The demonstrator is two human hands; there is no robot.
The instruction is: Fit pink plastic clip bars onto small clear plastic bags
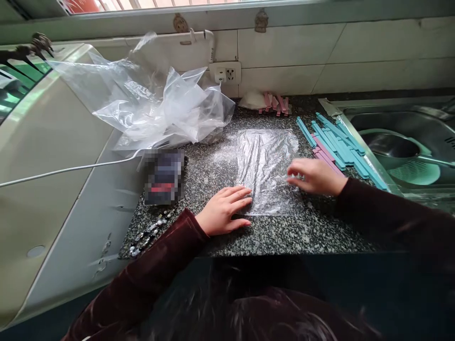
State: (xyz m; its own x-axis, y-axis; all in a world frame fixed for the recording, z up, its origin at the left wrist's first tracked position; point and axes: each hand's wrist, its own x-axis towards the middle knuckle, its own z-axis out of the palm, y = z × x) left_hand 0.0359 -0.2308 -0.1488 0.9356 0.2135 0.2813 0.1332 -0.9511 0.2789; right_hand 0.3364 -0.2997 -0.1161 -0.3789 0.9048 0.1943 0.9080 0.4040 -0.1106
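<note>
A clear plastic bag (265,163) lies flat and wrinkled on the speckled stone counter. My left hand (226,210) rests palm down at its left edge, fingers spread, with the fingertips touching the plastic. Over the right edge hovers my right hand (314,176), fingers bent and a gap showing between thumb and forefinger; nothing is visible in it, and its fingertips are slightly blurred. Just beyond the right hand, a loose pile of teal sealing clips (339,144) lies with a few pink clips (325,158) among them.
Crumpled clear plastic bags (170,111) are heaped at the back left, beside a white cable (71,171). A pixelated dark object (164,177) and a beaded strand (149,233) lie left. Small pink clips (275,104) sit by the wall. A metal sink (426,118) holds a pan.
</note>
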